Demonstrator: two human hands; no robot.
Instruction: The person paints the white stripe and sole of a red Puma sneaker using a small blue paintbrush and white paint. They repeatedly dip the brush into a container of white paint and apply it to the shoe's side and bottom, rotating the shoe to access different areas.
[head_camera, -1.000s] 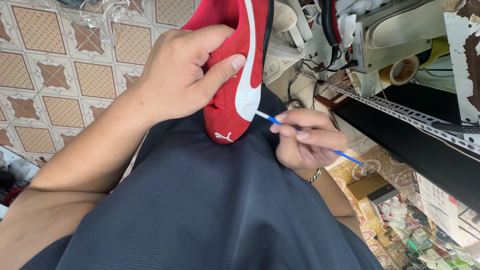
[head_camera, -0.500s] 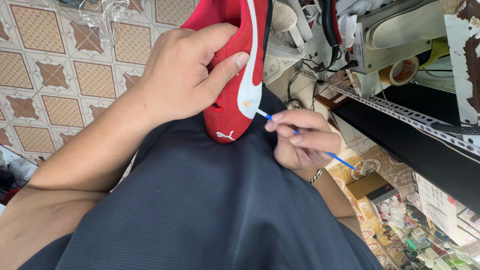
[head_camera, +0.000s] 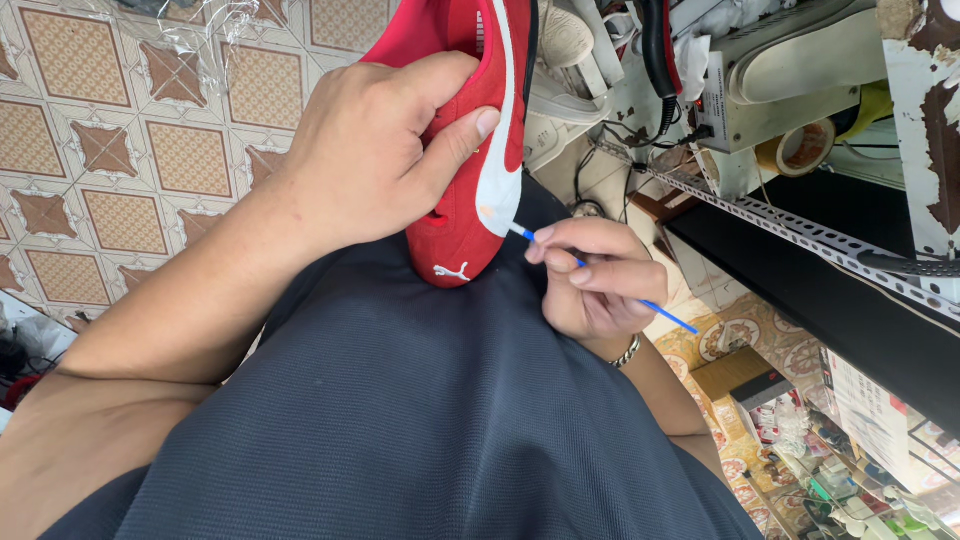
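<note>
1. Close up, head view: left hand (head_camera: 370, 150) clamps a red sneaker (head_camera: 470, 150), heel on the lap of dark shorts (head_camera: 400, 420).
2. Right hand (head_camera: 595, 275) pinches a thin blue brush (head_camera: 600, 275), tip touching the white side stripe (head_camera: 497, 170).
3. Risk, as I judge it: a wobbling shoe would smear onto red suede.
4. Metal shelf edge (head_camera: 800, 235) crowds the right elbow; tiled floor (head_camera: 130, 150) side open.
</note>
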